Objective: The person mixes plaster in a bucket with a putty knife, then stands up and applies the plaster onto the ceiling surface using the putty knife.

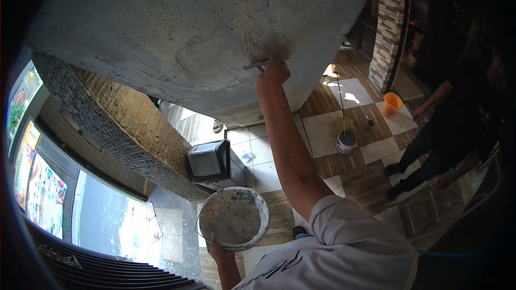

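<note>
My right hand (273, 73) is raised at the end of an outstretched arm, closed around the handle of a trowel (255, 65). The trowel's thin edge lies against a grey plastered wall surface (215, 37), where wet ridges and smears show around it. Down low, my left hand (216, 248) grips the near rim of a round, splattered bucket (264, 216). Grey plaster mix (236, 223) fills the inside of this bucket, and its fingers-side edge is partly covered by my hand.
A grey bin (209, 161) stands beyond the bucket, beside a rough stone-faced beam (129, 113). On the tiled floor (322, 134) are a white pail (346, 142) and an orange bucket (392, 105). At right, another person (446, 113) in dark clothes stands near a metal frame (481, 185).
</note>
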### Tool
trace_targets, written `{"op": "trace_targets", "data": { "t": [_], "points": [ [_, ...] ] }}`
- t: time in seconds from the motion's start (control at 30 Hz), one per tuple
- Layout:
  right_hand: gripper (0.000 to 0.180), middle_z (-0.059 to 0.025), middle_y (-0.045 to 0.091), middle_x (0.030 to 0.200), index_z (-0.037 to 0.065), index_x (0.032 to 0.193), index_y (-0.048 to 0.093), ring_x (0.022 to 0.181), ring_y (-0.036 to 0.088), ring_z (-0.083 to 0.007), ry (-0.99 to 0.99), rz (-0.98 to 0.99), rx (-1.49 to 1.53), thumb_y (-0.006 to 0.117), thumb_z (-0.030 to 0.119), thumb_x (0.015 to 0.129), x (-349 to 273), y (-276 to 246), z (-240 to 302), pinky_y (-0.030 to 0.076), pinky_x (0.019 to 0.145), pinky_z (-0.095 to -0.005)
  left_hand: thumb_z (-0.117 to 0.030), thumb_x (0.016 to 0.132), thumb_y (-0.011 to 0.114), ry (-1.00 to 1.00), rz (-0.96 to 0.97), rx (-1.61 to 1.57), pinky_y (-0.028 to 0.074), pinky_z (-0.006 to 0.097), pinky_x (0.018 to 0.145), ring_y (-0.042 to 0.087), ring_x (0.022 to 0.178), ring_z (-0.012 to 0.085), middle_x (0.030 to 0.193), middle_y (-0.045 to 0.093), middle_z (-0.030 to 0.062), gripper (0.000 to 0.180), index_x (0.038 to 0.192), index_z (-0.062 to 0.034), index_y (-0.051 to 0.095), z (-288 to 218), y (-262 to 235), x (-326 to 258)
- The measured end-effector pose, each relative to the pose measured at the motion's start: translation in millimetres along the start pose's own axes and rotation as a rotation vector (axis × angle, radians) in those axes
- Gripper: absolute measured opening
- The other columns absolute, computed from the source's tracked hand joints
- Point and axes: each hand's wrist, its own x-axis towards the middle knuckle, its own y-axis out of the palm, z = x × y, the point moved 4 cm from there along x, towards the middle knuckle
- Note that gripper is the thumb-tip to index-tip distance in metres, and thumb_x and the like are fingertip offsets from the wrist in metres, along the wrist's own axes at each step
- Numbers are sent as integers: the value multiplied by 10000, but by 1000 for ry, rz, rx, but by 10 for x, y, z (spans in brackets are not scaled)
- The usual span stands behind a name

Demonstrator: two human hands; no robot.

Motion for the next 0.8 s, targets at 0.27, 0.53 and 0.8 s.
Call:
{"op": "trace_targets", "data": {
  "t": [0.27, 0.53, 0.8],
  "points": [
    [377, -109, 558, 1126, 4, 1193, 533, 937, 580, -264, 59, 35, 35, 593, 106, 835, -882, 550, 397, 525, 680, -391, -155, 925, 480, -41, 53, -11, 446, 501, 970, 501, 1162, 370, 1315, 448, 226, 479, 1352, 20, 352, -523, -90, -184],
    [416, -67, 553, 1104, 80, 1260, 483, 946, 583, -203, -209, 446, 169, 605, 108, 864, -1099, -72, 501, 533, 731, -326, -182, 930, 479, 18, 15, 85, 475, 474, 937, 520, 1143, 356, 1279, 483, 218, 466, 1330, 34, 379, -739, -462, -379],
    [450, -101, 554, 1200, 3, 1271, 454, 1008, 591, -230, -149, -189, -154, 588, 117, 857, 321, -1018, -204, 536, 751, -339, -157, 926, 452, 19, -55, 128, 481, 490, 924, 518, 1145, 367, 1292, 475, 220, 450, 1329, 31, 385, -564, -740, -384]
  ]
}}
